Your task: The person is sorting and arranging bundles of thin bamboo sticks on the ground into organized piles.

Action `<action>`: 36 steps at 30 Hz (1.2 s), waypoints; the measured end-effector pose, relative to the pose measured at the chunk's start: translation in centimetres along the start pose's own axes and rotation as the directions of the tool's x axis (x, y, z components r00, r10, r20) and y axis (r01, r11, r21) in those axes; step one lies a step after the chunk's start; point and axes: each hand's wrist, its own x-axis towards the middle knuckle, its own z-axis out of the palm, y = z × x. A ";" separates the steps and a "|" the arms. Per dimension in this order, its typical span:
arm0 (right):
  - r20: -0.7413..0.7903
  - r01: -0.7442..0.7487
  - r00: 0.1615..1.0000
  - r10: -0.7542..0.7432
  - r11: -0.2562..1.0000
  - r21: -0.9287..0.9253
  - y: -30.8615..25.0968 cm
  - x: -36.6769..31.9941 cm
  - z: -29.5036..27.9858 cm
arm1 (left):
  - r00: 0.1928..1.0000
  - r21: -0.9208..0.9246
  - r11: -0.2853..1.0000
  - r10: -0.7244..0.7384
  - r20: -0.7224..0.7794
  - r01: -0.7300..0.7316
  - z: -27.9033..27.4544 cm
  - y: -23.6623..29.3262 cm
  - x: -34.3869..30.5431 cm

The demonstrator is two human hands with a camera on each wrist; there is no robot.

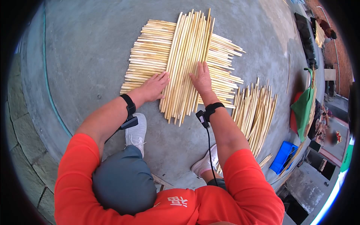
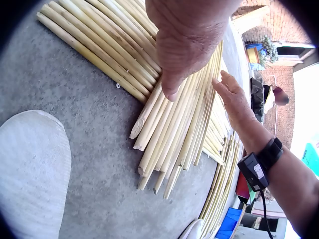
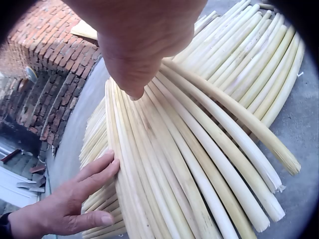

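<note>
A layer of pale, peeled sticks (image 1: 187, 56) lies lengthwise on top of another layer of sticks (image 1: 150, 52) set crosswise on the concrete floor. My left hand (image 1: 153, 87) rests at the left edge of the upper layer, fingers extended along it. On the opposite side, my right hand (image 1: 203, 78) touches the upper sticks with its fingers pointing away from me. In the right wrist view the near ends of the upper sticks (image 3: 219, 164) fan out unevenly, and the left hand (image 3: 70, 204) lies with fingertips against the outermost stick.
To the right lies another pile of sticks (image 1: 255, 112). Farther right are a blue crate (image 1: 284, 156) and a green cloth (image 1: 302, 110). My shoes (image 1: 136, 131) stand close to the near stick ends. A hose (image 1: 50, 90) runs along the left; another person (image 1: 327, 30) is at the far right.
</note>
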 end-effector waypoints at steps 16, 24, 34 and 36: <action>0.080 -0.257 0.965 0.248 0.956 0.143 -6.9 4.0 4.6 | 0.993 -0.209 0.978 -0.043 -0.114 0.018 0.2 -0.7 -1.1; 0.158 -0.315 0.942 0.294 0.940 0.127 -6.4 4.2 6.2 | 0.979 -0.206 0.978 -0.070 -0.190 0.030 1.8 -1.9 -2.0; 0.224 -0.356 0.913 0.340 0.934 0.036 -7.1 4.7 6.0 | 0.990 -0.045 0.999 -0.036 -0.134 0.031 2.1 -1.9 -2.2; 0.245 -0.358 0.903 0.353 0.933 -0.024 -7.3 5.2 6.0 | 0.994 -0.053 0.998 -0.043 -0.103 0.037 2.2 -2.4 -1.8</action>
